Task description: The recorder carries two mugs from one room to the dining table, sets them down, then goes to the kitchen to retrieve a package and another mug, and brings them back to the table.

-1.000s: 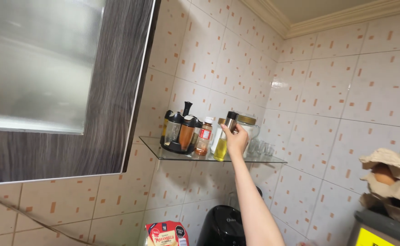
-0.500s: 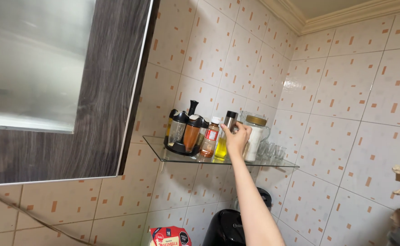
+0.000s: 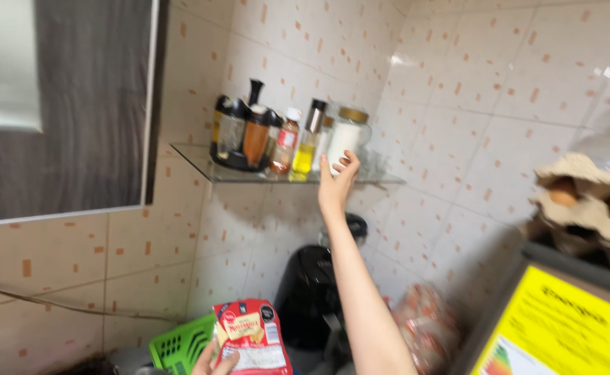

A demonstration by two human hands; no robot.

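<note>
My right hand (image 3: 336, 182) is raised to the front edge of a glass wall shelf (image 3: 201, 161), fingers apart and holding nothing. It sits just below a slim bottle of yellow oil (image 3: 305, 149) and a white-filled jar with a gold lid (image 3: 345, 139). Left of these stand a small red-labelled bottle (image 3: 284, 142) and a black rack of spice jars (image 3: 239, 135). At the bottom edge, my left hand (image 3: 211, 362) holds a red food packet (image 3: 253, 337) upright.
A dark cabinet with a frosted door (image 3: 76, 104) hangs on the left. Below the shelf stand a black appliance (image 3: 312, 292) and a green basket (image 3: 180, 344). On the right, an egg carton (image 3: 582, 201) rests on a box with a yellow label (image 3: 562, 326).
My right hand has let go of the oil bottle and dropped slightly down and to the right. The view has swung, bringing the egg carton and red packet into sight.
</note>
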